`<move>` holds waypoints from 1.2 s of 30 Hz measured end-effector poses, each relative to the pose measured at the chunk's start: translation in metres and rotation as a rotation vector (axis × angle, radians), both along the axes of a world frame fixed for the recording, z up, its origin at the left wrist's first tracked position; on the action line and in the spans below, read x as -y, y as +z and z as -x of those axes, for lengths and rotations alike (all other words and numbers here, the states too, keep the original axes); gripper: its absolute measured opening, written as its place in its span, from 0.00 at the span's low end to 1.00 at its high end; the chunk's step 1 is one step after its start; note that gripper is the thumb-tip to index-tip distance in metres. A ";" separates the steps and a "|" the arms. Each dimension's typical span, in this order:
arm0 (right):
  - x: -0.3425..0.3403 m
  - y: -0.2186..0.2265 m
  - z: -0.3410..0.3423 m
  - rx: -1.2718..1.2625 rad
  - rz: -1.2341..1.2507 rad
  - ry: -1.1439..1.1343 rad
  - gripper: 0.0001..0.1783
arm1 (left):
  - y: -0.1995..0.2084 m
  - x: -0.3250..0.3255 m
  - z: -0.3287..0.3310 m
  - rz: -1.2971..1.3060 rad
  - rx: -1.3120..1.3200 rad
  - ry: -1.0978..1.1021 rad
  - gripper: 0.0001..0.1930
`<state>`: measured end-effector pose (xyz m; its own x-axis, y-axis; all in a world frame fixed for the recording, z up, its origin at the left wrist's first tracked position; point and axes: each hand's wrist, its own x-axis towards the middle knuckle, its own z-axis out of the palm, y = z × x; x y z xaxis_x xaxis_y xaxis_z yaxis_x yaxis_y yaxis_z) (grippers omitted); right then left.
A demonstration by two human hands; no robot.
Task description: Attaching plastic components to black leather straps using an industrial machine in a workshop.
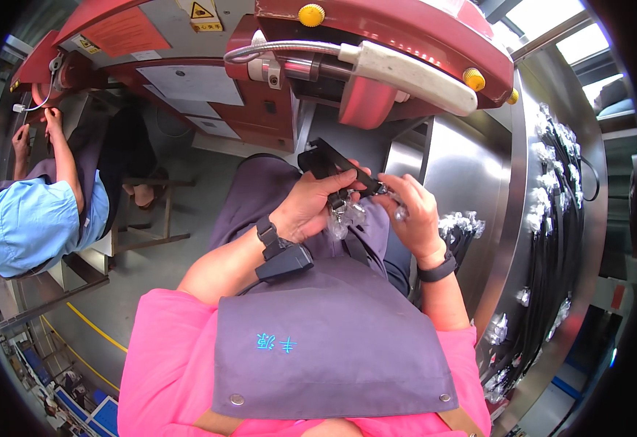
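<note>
Hands: left hand pinches black strap, right hand pinches clear-wrapped piece; red machine above.

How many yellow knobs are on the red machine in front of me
3 yellow knobs: one on top of the red machine, one at its right front above the white lamp head, one just right of that, partly hidden. Others may be out of sight.

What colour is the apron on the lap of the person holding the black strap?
Greyish purple; the apron shows best in the head view, below both hands.
</note>
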<state>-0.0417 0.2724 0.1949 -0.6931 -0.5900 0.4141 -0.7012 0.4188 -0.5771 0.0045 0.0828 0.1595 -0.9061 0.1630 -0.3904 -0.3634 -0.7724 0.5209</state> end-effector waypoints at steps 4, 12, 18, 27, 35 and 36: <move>0.005 0.000 0.001 0.168 0.048 -0.135 0.10 | -0.007 -0.002 0.001 0.028 -0.061 0.036 0.11; 0.025 -0.003 0.003 0.530 0.384 -0.295 0.04 | -0.011 -0.006 0.009 -0.038 -0.077 0.115 0.11; 0.038 -0.010 0.021 0.629 0.577 -0.272 0.04 | -0.006 -0.009 0.018 -0.179 0.025 0.149 0.11; 0.039 -0.012 0.042 0.819 0.583 -0.314 0.05 | -0.005 -0.010 0.027 -0.204 0.007 0.197 0.13; 0.039 -0.013 0.052 0.878 0.564 -0.304 0.06 | -0.011 -0.011 0.031 -0.233 0.034 0.233 0.07; 0.040 -0.012 0.053 0.880 0.555 -0.307 0.06 | -0.011 -0.011 0.032 -0.239 0.034 0.237 0.07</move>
<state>-0.0946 0.2328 0.1828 -0.9636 -0.2246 -0.1451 0.1417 0.0314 -0.9894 -0.0272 0.0941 0.1483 -0.9169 0.0401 -0.3971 -0.1732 -0.9363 0.3054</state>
